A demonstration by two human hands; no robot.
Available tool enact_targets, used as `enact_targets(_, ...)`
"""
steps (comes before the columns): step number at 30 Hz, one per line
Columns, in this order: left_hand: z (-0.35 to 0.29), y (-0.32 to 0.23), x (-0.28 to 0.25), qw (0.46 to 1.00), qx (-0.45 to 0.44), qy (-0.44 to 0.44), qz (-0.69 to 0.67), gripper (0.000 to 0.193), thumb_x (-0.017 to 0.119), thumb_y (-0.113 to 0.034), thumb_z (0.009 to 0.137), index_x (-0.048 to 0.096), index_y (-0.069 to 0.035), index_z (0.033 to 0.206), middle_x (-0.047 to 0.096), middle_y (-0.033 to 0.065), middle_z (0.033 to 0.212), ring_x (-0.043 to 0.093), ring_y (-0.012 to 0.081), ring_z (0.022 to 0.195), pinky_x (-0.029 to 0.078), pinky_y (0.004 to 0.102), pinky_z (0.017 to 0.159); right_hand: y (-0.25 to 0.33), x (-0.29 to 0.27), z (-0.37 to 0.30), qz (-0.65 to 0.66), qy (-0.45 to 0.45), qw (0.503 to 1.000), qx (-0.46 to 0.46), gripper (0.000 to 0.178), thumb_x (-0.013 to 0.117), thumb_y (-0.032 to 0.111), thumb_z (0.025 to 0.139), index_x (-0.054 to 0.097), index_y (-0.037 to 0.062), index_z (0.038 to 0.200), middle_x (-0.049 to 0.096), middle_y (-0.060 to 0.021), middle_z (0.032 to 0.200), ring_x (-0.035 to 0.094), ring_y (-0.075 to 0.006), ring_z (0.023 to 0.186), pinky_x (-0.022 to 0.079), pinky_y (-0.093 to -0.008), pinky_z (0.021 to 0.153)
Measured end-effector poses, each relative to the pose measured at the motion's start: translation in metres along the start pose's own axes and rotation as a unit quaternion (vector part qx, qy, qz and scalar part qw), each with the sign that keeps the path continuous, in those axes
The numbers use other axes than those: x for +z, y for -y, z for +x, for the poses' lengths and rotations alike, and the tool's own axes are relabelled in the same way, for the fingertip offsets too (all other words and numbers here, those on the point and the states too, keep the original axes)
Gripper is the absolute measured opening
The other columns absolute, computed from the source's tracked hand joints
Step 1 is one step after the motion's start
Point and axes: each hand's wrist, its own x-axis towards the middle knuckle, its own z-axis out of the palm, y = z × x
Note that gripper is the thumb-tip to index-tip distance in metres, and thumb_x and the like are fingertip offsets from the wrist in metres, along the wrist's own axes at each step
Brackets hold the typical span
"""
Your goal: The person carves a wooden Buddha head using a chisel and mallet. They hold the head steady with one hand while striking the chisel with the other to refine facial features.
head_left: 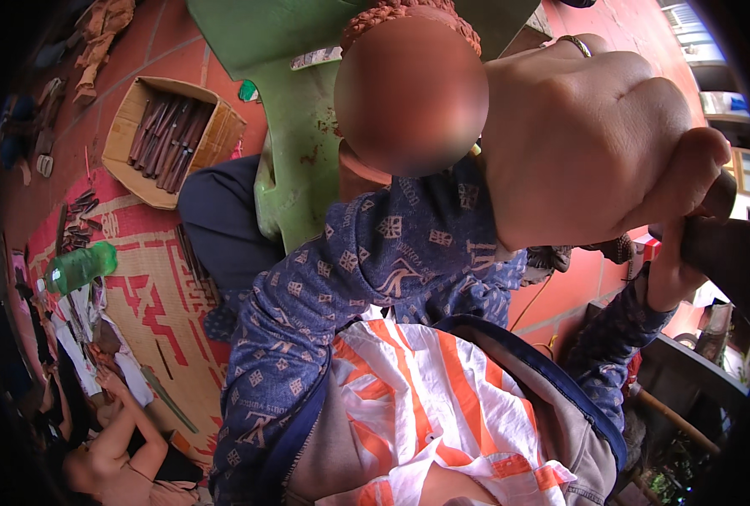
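My left hand (590, 139) is large and close, reaching across to the right in a blue patterned sleeve. It is closed in a fist with a ring on one finger; what it grips is mostly hidden. Below it at the right edge, my right hand (677, 261) is partly covered and closes around a dark brown block-like piece (719, 253), whose kind I cannot make out. Left of my left hand, a reddish-brown sculpted head (413, 93) with knobbly curls on top stands at a green plastic chair (295, 190); its front is blurred.
A cardboard box (151, 201) with several dark-handled tools (168, 139) sits on red floor tiles. More handles (75, 223) and a green bottle (81, 267) lie by a red-and-tan mat (143, 295). Other people's hands (112, 384) show lower left. A carved wooden figure (103, 42) lies far left.
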Motion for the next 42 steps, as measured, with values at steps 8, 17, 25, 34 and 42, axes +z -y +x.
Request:
enact_targets(8, 0.005, 0.001, 0.0, 1.0, -0.009, -0.006, 0.005, 0.024, 0.069, -0.028, 0.077, 0.06, -0.008, 0.066, 0.055, 0.0076, 0.057, 0.056, 0.0261, 0.047, 0.047, 0.0372, 0.046, 0.006, -0.001, 0.011, -0.003, 0.018, 1.0, -0.011, 0.019, 0.069, -0.011, 0.081, 0.057, -0.0038, 0.095, 0.061, -0.0056, 0.087, 0.058, -0.0111, 0.077, 0.049, -0.0239, 0.072)
enact_targets(17, 0.005, -0.001, -0.005, 0.997, 0.024, 0.046, 0.064, 0.027, 0.068, -0.032, 0.078, 0.059, -0.008, 0.069, 0.052, 0.0065, 0.06, 0.056, 0.0241, 0.052, 0.046, 0.0356, 0.046, 0.005, -0.007, 0.011, 0.01, 0.037, 0.999, 0.014, 0.015, 0.07, -0.01, 0.08, 0.062, -0.005, 0.092, 0.063, -0.0056, 0.087, 0.057, -0.0097, 0.077, 0.047, -0.0227, 0.077)
enact_targets(25, -0.018, -0.032, -0.013, 0.981, 0.009, 0.195, 0.023, 0.034, 0.066, -0.038, 0.076, 0.053, -0.009, 0.063, 0.05, 0.0046, 0.061, 0.056, 0.0207, 0.055, 0.045, 0.0337, 0.045, -0.015, -0.02, -0.007, 0.177, 0.051, 0.977, 0.11, 0.031, 0.069, -0.008, 0.076, 0.053, -0.0054, 0.102, 0.054, -0.0104, 0.096, 0.054, -0.0191, 0.087, 0.046, -0.0352, 0.081)
enact_targets(34, -0.017, -0.016, -0.013, 0.978, 0.043, 0.199, 0.047, 0.04, 0.062, -0.044, 0.083, 0.055, -0.01, 0.062, 0.053, 0.0047, 0.06, 0.057, 0.0218, 0.053, 0.046, 0.0337, 0.047, -0.019, -0.026, -0.013, 0.117, 0.099, 0.987, 0.052, 0.041, 0.067, -0.006, 0.079, 0.047, -0.0057, 0.114, 0.054, -0.0106, 0.097, 0.055, -0.0171, 0.088, 0.048, -0.0331, 0.083)
enact_targets(42, -0.019, -0.011, -0.013, 0.979, 0.062, 0.191, 0.04, 0.041, 0.061, -0.046, 0.083, 0.054, -0.011, 0.063, 0.051, 0.0036, 0.059, 0.057, 0.021, 0.053, 0.045, 0.0323, 0.047, -0.02, -0.025, -0.016, 0.097, 0.092, 0.99, 0.044, 0.04, 0.066, -0.011, 0.079, 0.047, -0.0048, 0.113, 0.055, -0.0104, 0.095, 0.055, -0.0168, 0.086, 0.048, -0.0308, 0.08)
